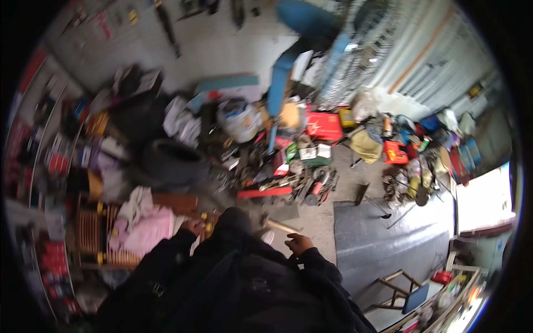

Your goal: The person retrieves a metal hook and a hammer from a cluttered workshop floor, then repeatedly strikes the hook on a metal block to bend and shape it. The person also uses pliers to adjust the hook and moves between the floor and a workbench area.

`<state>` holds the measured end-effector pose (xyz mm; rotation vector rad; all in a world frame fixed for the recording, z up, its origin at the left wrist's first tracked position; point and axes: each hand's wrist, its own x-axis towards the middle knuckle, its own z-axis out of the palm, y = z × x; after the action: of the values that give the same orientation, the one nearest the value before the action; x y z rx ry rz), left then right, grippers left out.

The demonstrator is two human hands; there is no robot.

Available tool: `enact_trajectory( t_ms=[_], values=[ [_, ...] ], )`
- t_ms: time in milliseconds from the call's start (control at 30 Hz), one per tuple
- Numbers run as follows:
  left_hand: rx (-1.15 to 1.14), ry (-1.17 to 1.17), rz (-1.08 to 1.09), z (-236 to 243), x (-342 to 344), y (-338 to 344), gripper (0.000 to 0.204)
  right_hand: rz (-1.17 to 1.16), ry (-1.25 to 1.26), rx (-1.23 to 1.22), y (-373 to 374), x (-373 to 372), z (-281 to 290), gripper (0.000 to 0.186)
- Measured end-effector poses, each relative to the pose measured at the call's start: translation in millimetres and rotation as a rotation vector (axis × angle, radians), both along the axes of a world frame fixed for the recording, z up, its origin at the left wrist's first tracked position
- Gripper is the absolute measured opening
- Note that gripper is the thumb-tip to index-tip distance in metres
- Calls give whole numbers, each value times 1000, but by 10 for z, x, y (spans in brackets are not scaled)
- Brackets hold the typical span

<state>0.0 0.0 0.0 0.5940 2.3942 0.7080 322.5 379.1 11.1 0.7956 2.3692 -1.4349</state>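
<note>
At lower centre of the head view, my left hand (193,227) is beside a wooden slatted bench (90,233) with pink cloth (145,232) on it; its fingers are blurred, so what it holds or touches is unclear. My right hand (300,244) is raised over the floor with nothing visible in its loosely bent, separated fingers. Near it on the concrete lies a wooden-handled tool (281,226), and a white shoe (267,237) shows under my dark-clothed body.
Tires (171,164), tools (316,188) and red boxes (323,126) crowd the back. Packed shelves (55,155) line the left. A grey mat (366,244), a wooden stool (397,283) and a bright doorway (483,197) are right.
</note>
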Motion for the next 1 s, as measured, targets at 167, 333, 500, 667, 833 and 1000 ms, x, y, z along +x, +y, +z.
enact_trajectory(
  t_ms=[167,333,500,667,833,1000],
  values=[
    [-187,-26,51,-13,316,-527,29,-102,-197,-163,-306,513,-93,48],
    [-132,-79,101,-173,525,-694,32,-210,-234,-194,-515,878,-138,47],
    [18,-88,202,-445,735,-692,36,-58,-274,-71,-828,1070,-168,44],
    [3,-141,263,-368,1165,-990,34,206,-252,53,-1041,788,-41,43],
    [-176,73,237,-329,1188,-1176,26,219,-210,21,-1070,561,-46,43],
    [-107,209,163,-325,478,-1032,21,271,-341,21,-909,409,-146,44]
  ],
)
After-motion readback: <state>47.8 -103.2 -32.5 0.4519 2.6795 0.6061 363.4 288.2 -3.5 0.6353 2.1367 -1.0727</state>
